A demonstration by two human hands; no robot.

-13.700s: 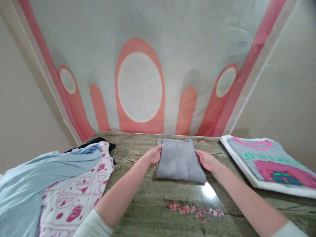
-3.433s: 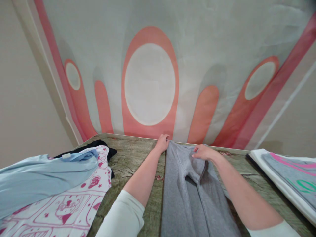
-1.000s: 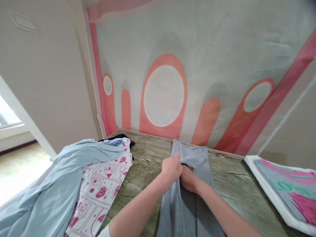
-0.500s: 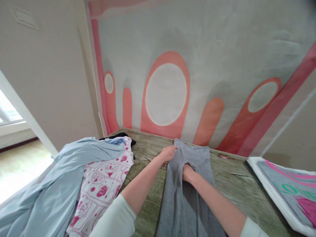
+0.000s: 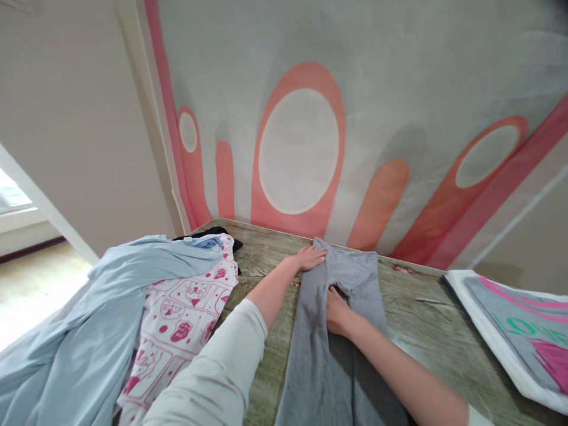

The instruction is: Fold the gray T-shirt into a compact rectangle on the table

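A pair of grey trousers (image 5: 306, 331) lies lengthwise on the wood-patterned table, its waist toward the wall and its legs running toward me. My left hand (image 5: 312, 258) rests flat on the upper left corner by the waistband, fingers stretched out over the cloth. At the crotch, between the two legs, my right hand (image 5: 338, 312) is closed on the inner edge of the left leg. Some of its fingers are hidden by the fabric.
On the left lie a light blue garment (image 5: 102, 307), a white one with pink prints (image 5: 186, 322) and something black (image 5: 218, 231) behind them. A folded grey, white and pink garment with green letters (image 5: 501, 307) sits at right. The wall (image 5: 421, 77) borders the table (image 5: 261, 367).
My left hand has let go of the trousers' upper left edge and flattened onto the cloth. My right hand stays at the crotch, with more of its fingers showing. The view has tilted slightly.
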